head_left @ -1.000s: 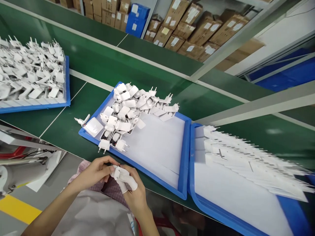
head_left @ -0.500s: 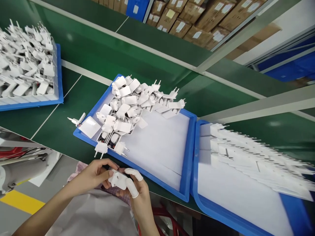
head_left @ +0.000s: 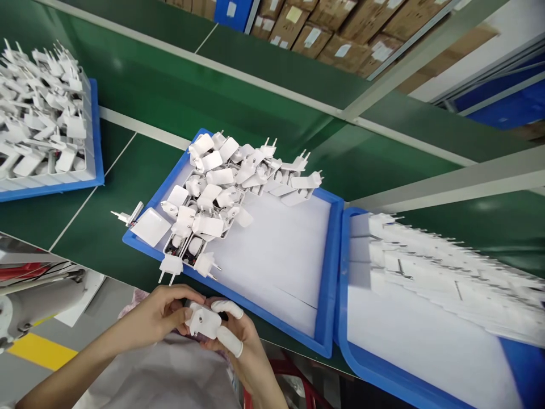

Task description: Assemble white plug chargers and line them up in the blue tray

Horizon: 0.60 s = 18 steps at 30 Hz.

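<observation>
A white plug adapter (head_left: 205, 322) is held between both hands, just in front of the table's near edge. My left hand (head_left: 172, 315) grips its left side with thumb and fingers. My right hand (head_left: 240, 335), with white covers on two fingers, closes on its right side. Beyond the hands lies a blue-rimmed tray (head_left: 272, 319) with a heap of white plug adapters (head_left: 219, 176) on its left and back part. Some casings at the near left are open, with dark parts inside.
A second blue tray (head_left: 343, 284) at the right holds rows of white adapters (head_left: 426, 267). At far left a white crate (head_left: 88, 153) is piled with more. A sloping metal post (head_left: 447, 182) and cardboard boxes (head_left: 310, 40) stand behind.
The adapter in the hands has tilted slightly, and both hands still grip it. The whole view has shifted a little.
</observation>
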Available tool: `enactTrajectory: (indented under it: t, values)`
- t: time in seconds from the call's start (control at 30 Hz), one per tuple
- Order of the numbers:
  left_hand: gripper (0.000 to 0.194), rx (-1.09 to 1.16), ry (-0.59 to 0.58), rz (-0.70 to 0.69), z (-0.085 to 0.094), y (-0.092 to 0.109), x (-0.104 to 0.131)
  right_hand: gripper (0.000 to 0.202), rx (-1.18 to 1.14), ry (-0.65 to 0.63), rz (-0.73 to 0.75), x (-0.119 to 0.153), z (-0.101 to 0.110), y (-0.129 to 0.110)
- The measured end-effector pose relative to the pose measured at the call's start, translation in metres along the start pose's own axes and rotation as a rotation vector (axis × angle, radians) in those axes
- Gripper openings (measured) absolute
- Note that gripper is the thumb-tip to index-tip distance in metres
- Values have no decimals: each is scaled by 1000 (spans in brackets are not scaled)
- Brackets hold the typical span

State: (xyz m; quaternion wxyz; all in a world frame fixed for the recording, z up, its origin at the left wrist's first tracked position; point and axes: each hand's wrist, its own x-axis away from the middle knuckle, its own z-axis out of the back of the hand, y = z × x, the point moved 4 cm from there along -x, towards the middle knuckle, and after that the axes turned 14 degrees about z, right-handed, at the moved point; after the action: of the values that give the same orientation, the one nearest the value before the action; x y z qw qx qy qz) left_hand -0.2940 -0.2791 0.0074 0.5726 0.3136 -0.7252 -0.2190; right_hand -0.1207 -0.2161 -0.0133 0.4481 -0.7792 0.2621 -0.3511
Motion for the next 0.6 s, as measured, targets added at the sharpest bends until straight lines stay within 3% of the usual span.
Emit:
enactTrajectory:
  t: [0.1,0.3,0.6]
  values:
    - [32,-5,-2,-9,0,-2,-1,33,-66,19,-107,4,-1,2]
    - [30,13,20,-25,0,-8,-4,27,87,104,14,12,-8,5]
    - [33,63,45,-113,-2,-2,-3,24,71,37,112,4,-8,9]
